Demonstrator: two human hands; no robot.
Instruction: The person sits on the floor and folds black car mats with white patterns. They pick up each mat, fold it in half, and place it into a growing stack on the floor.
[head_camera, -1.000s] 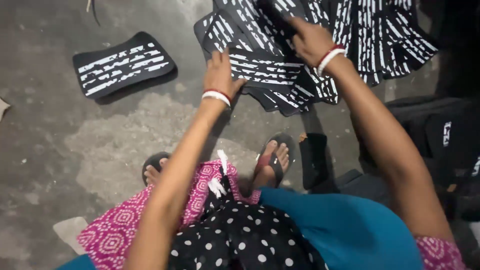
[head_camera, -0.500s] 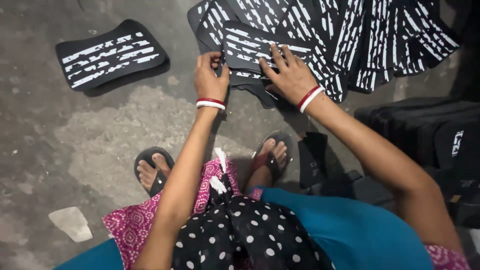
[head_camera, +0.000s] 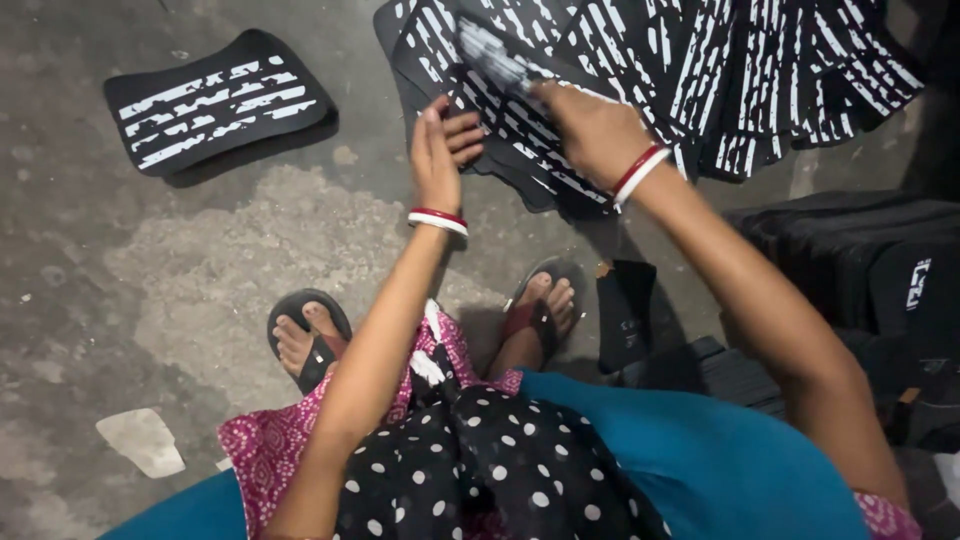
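Observation:
A fanned heap of black sheets with white dashed print (head_camera: 700, 70) lies on the concrete floor ahead of me. My right hand (head_camera: 592, 128) grips one black printed piece (head_camera: 492, 55), lifted and blurred above the heap. My left hand (head_camera: 440, 150) is raised edge-on beside the heap's near left edge, fingers curled, touching the sheet's edge as far as I can tell. Both wrists wear red and white bangles.
A single black printed sheet (head_camera: 215, 100) lies apart at the far left. Stacked plain black sheets (head_camera: 850, 260) sit at the right. My sandalled feet (head_camera: 310, 340) rest on the rough concrete floor (head_camera: 150, 280). A pale scrap (head_camera: 140, 440) lies near left.
My right hand has taken hold of a printed piece and lifted it off the heap. My left hand has turned upright from lying flat on the heap's edge.

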